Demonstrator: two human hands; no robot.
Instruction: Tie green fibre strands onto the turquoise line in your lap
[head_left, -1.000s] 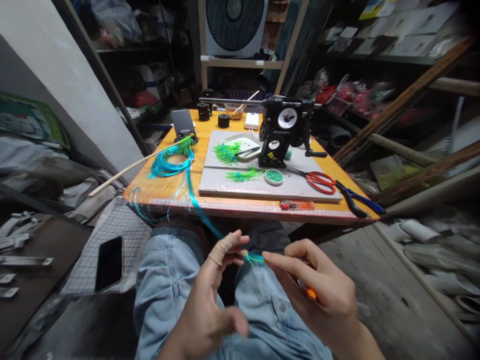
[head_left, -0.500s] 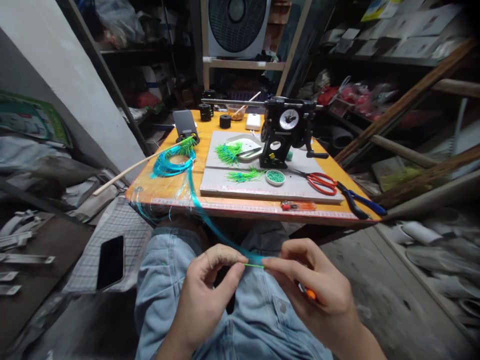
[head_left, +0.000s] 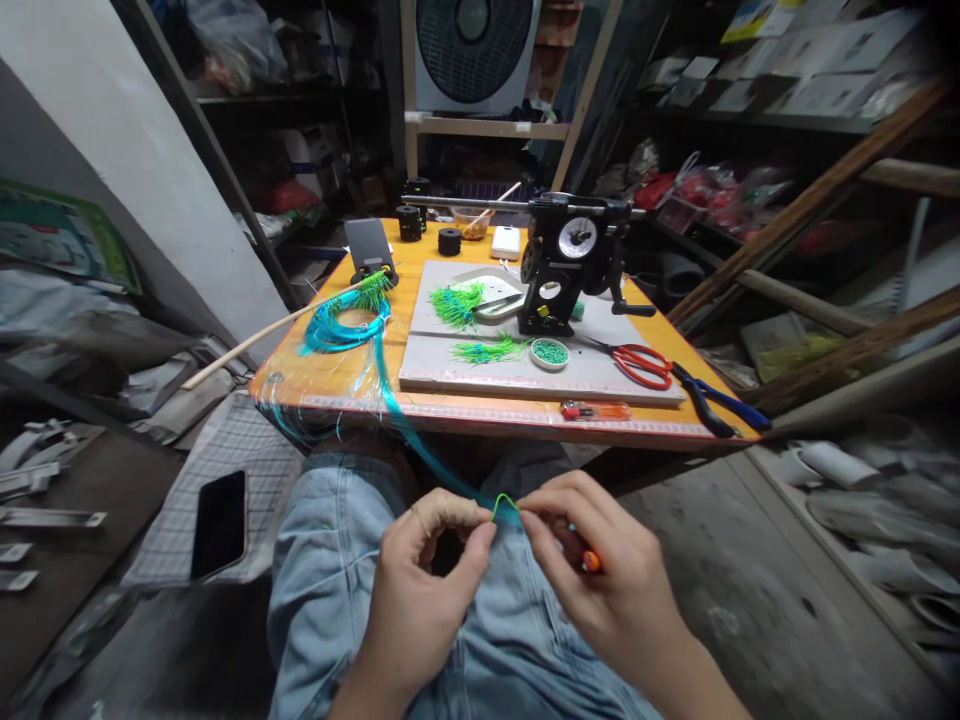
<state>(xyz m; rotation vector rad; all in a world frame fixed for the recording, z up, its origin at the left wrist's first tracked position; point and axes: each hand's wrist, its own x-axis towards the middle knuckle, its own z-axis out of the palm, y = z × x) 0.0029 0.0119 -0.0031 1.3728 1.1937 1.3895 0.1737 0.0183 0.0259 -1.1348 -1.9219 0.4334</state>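
Two hands (head_left: 424, 560) (head_left: 611, 555), one green strand (head_left: 503, 496)

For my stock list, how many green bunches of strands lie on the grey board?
2: one bunch near the tray, another bunch left of the white bowl. The black machine may hide more.

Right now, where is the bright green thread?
In the head view, the bright green thread is below and just right of centre, arched between the left hand and the right hand, over the jeans.

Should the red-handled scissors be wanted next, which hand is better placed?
Probably the right hand: it is nearer the red-handled scissors, the left hand farther off. Both pinch the green strand.
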